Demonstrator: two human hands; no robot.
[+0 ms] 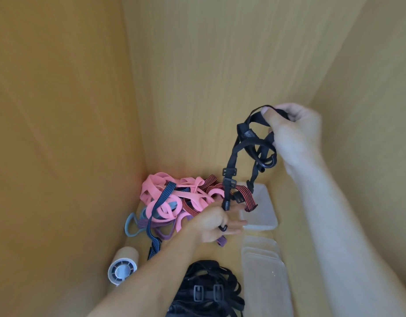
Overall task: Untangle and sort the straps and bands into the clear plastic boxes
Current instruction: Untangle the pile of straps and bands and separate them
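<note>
In the head view, a shallow clear plastic box (266, 216) is seen at the far right of the tan wooden surface (220, 248), and the end of a red-and-black striped elastic strap (244, 195) is draped over its far rim. A stack of further clear plastic boxes (266, 271) lies nearer, just beside it. A black webbing strap with plastic buckles (231, 161) is held up in the air above the far box: its looped, twisted upper part is gripped in the curled fingers of the right hand (293, 131), and its lower end is pinched by the left hand (212, 223). A tangle of pink rubber bands (165, 197), crossed by a dark blue striped strap (162, 197), lies left of the box. A heap of black straps (208, 291) lies nearest.
</note>
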